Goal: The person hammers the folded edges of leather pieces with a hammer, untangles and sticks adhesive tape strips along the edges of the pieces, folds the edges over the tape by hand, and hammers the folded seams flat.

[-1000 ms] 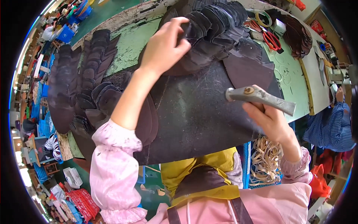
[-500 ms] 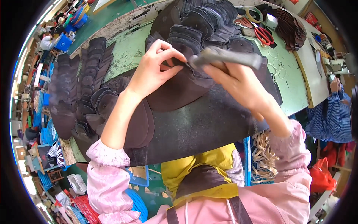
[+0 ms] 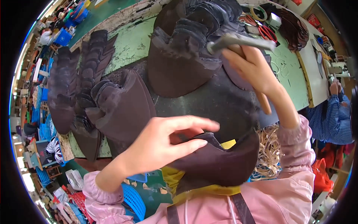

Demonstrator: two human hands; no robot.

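My left hand (image 3: 164,143) grips a dark brown curved leather piece (image 3: 220,160), lifted close to my chest over the near table edge. My right hand (image 3: 253,69) holds a hammer (image 3: 238,40) by its wooden handle, its grey metal head raised above a stack of dark leather pieces (image 3: 186,56) on the black work mat (image 3: 209,104). Another fanned pile of dark pieces (image 3: 119,108) lies just left of my left hand.
Rows of dark leather pieces (image 3: 74,86) cover the left of the green table (image 3: 130,44). Red scissors (image 3: 266,31) and tape rolls lie at the far right. Rubber bands (image 3: 268,153) hang near my right sleeve. Another person in blue (image 3: 332,115) works at right.
My left hand has pulled one leather piece from the far stack toward my chest. My right hand has lifted the hammer up off the pieces.
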